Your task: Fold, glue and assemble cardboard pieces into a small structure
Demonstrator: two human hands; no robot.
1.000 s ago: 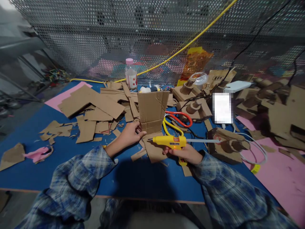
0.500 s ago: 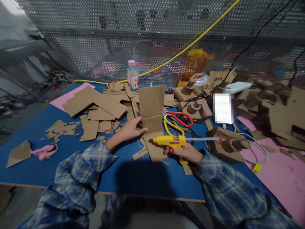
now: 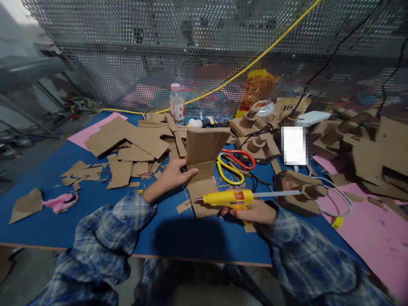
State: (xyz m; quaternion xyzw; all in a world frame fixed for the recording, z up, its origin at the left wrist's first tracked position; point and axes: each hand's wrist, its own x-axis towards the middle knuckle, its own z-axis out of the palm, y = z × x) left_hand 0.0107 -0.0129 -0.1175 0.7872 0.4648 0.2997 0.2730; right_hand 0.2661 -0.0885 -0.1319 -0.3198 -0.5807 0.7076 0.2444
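Observation:
My left hand (image 3: 176, 174) pinches the left edge of a folded piece of cardboard (image 3: 204, 148). Its upper panel stands up and leans back, while the lower panel slopes toward me on the table. My right hand (image 3: 251, 211) is wrapped round a yellow hot glue gun (image 3: 228, 198), its nozzle pointing left, just in front of the lower panel. A long translucent glue stick (image 3: 277, 193) sticks out of the gun's back. Behind the gun lie scissors (image 3: 237, 163) with one red and one yellow handle.
Cardboard offcuts (image 3: 127, 140) are heaped on the blue table (image 3: 121, 231) at left. A bottle with a pink cap (image 3: 177, 104) stands at the back. Cardboard constructions (image 3: 299, 191), a white cable (image 3: 346, 199) and pink sheets (image 3: 366, 225) lie at right.
The cardboard's upper panel has tipped, showing its top edge and a small figure behind it. The glue gun has moved slightly lower, uncovering more of the yellow scissor handle.

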